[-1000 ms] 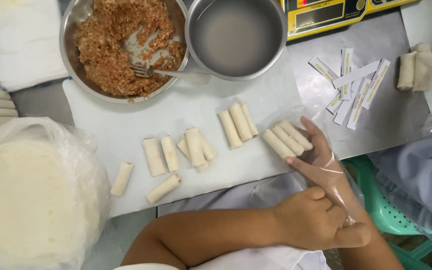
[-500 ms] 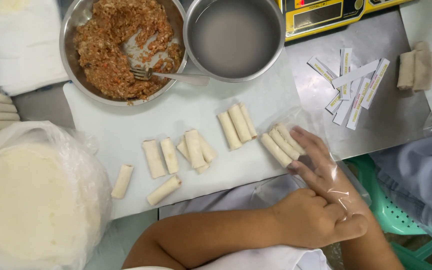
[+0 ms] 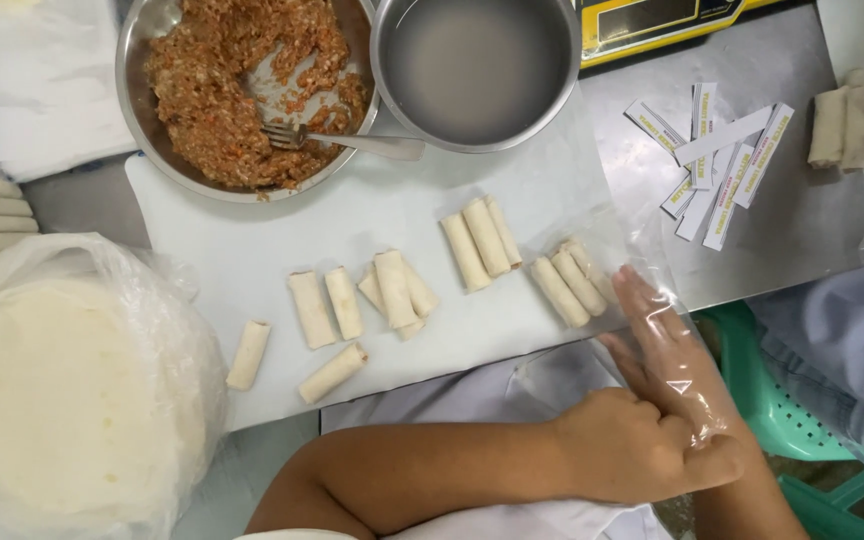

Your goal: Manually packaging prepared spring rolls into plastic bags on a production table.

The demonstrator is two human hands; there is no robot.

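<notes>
The right hand, inside a clear bag, has been drawn back from the three rolls, which are left lying at the bag's far end on the white board; its fingers are stretched flat and hold nothing. The bag's mouth is kept pinched at the right wrist by the closed left hand.

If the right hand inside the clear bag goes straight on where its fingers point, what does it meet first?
Probably the three rolls lying in the clear bag just beyond the right hand; its fingertips seem almost to touch them.
</notes>
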